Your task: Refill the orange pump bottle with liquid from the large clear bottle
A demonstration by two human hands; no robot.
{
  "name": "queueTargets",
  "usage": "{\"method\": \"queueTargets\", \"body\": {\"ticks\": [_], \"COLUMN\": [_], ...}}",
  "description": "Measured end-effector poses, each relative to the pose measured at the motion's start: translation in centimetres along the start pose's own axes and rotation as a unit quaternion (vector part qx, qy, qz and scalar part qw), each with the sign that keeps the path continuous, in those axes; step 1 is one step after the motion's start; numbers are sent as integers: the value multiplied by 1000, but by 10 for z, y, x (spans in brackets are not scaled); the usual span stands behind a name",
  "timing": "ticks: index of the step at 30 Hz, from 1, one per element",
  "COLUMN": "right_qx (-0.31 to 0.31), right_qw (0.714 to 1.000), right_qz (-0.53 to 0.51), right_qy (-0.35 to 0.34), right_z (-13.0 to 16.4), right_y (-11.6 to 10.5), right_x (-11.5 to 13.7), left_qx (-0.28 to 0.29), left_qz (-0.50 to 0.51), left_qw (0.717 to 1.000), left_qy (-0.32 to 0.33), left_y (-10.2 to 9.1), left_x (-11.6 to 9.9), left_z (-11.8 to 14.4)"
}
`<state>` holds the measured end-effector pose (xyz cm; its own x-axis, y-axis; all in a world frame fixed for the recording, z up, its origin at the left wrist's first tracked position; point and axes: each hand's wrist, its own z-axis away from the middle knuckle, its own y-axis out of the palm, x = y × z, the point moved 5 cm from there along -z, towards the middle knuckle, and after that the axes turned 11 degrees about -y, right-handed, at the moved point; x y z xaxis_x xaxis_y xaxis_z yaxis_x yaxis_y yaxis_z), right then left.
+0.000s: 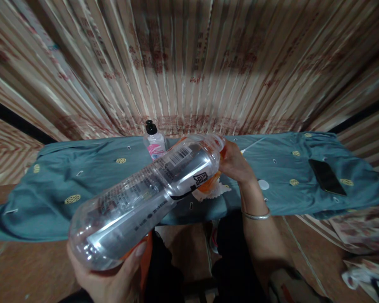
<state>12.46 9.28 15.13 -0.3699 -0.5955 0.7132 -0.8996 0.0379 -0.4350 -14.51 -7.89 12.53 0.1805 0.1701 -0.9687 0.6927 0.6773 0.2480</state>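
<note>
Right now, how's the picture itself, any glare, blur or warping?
In the head view, bright glare streaks the clear bottle; in the same head view, the printed curtain looks soft, its folds fanning outward as with a wide lens; also in the head view, the light is dim and the phone shows mostly dark.

From here I see a big clear bottle [145, 193] with black writing. The small bottle [156, 147] is pink and white with a black top [150, 128]. The cloth [97, 181] is blue-green with yellow spots. The curtain [177, 63] has cream and brown stripes and red marks. The phone [326, 176] is black.
</note>
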Motion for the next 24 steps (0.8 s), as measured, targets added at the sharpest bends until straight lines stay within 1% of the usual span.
{"method": "queueTargets", "body": {"ticks": [5,10,17,19,24], "right_qx": [-1,5,-2,-2,-4], "right_qw": [1000,1000,1000,1000,1000], "right_qz": [11,13,8,1,7], "right_qy": [2,-9,-5,-7,-7], "right_z": [0,0,0,0,0], "right_y": [0,0,0,0,0], "right_x": [-1,0,-1,-1,-1], "left_qx": [-6,2,14,9,8], "left_qz": [4,0,6,7,7], "left_qw": [1000,1000,1000,1000,1000], "left_qy": [-3,-9,3,8,11], "left_y": [1,4,0,-1,1], "left_x": [0,-2,1,1,0], "left_z": [0,2,0,-1,-2]}}
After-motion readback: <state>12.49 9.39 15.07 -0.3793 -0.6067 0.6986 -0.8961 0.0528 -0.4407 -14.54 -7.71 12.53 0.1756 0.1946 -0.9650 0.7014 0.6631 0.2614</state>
